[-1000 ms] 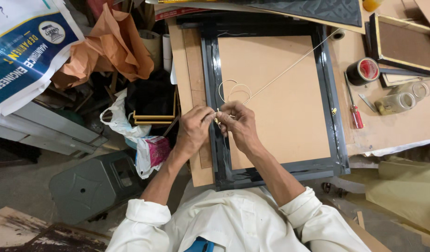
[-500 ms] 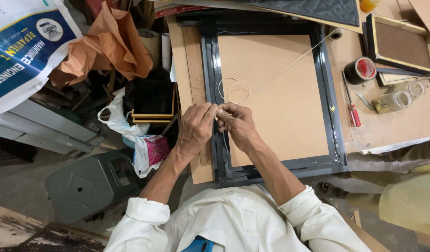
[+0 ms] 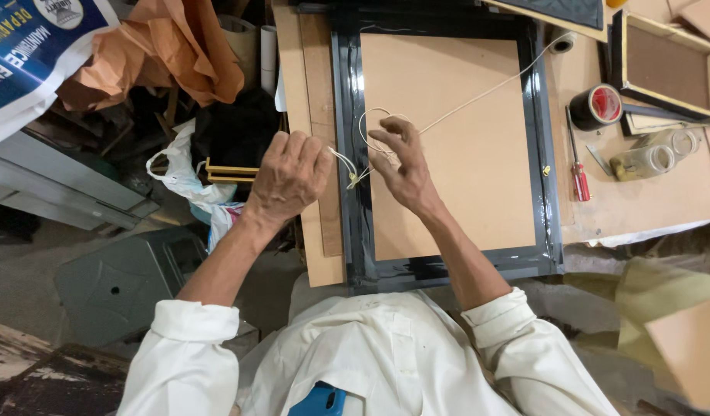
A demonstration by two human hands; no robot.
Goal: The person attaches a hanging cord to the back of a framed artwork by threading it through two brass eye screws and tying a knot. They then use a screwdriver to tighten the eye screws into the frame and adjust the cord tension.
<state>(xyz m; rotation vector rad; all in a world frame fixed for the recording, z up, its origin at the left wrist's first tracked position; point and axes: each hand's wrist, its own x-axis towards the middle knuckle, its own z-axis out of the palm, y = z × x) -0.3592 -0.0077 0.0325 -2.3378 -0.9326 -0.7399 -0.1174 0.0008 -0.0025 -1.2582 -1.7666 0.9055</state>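
A black picture frame (image 3: 346, 154) lies face down on the workbench, its brown backing board (image 3: 447, 139) up. A pale cord (image 3: 478, 94) runs from the frame's upper right corner down to a loop near the left rail. My left hand (image 3: 287, 179) pinches the cord's end just left of the frame's left rail. My right hand (image 3: 401, 166) rests over the board, fingers spread, holding the loop of cord. The two hands are a short way apart, with the cord taut between them at a small knot (image 3: 355, 181).
To the right lie a red-handled screwdriver (image 3: 578, 173), a roll of black tape with a red core (image 3: 598, 105), a clear jar on its side (image 3: 644, 160) and a smaller gold-edged frame (image 3: 667, 65). Left of the bench are plastic bags (image 3: 181, 173), orange paper (image 3: 162, 54) and a grey stool (image 3: 116, 285).
My hands were close together at the frame's left rail. They have drawn apart, the left going left and the right lifting over the board with the cord loop.
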